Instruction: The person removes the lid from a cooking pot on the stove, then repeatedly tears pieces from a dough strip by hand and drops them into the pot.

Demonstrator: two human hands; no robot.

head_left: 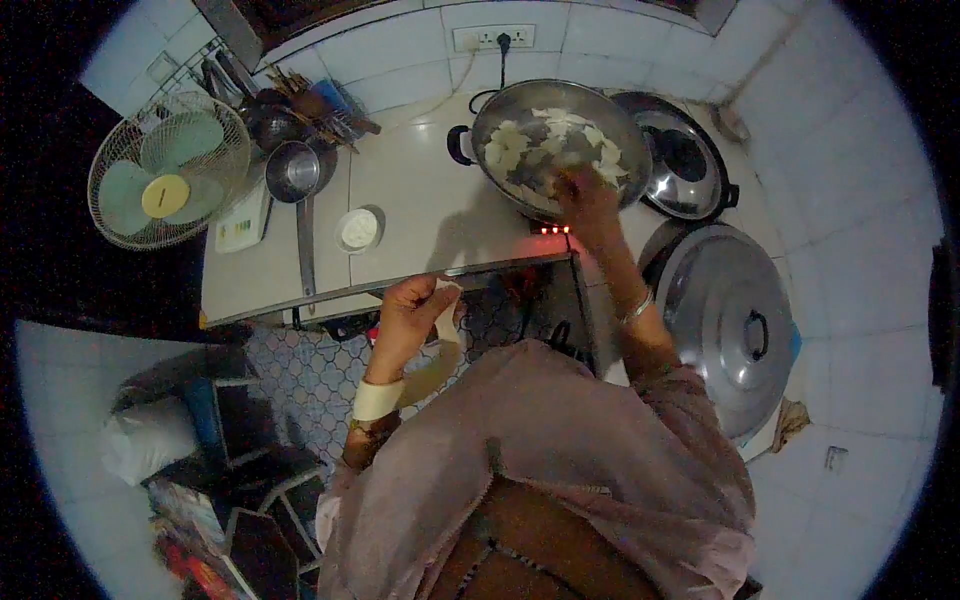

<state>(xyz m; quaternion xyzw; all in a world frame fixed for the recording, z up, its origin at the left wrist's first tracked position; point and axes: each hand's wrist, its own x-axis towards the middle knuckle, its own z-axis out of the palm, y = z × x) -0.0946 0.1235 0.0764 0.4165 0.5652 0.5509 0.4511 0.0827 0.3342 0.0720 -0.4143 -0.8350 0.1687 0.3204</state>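
My left hand (pixel 405 312) is closed on the end of a long, pale dough strip (pixel 380 400), which loops down and drapes around my left wrist. It hangs in front of the counter edge. Over the near side of a wide wok (pixel 480 160), my right hand (pixel 585 195) reaches in with its fingers pointing down. Those fingers are blurred, so whether they hold anything does not show. Flat, torn pale dough pieces (pixel 507 148) lie spread inside the wok. The wok rests on a cooker with lit red indicator lights (pixel 552 230).
A small white bowl (pixel 359 230) and a long-handled ladle (pixel 305 220) are on the counter (pixel 420 190). At left stand a fan (pixel 167 170), a white scale (pixel 243 222) and utensils. On the right are a lid (pixel 690 165) and a large lidded pot (pixel 725 330).
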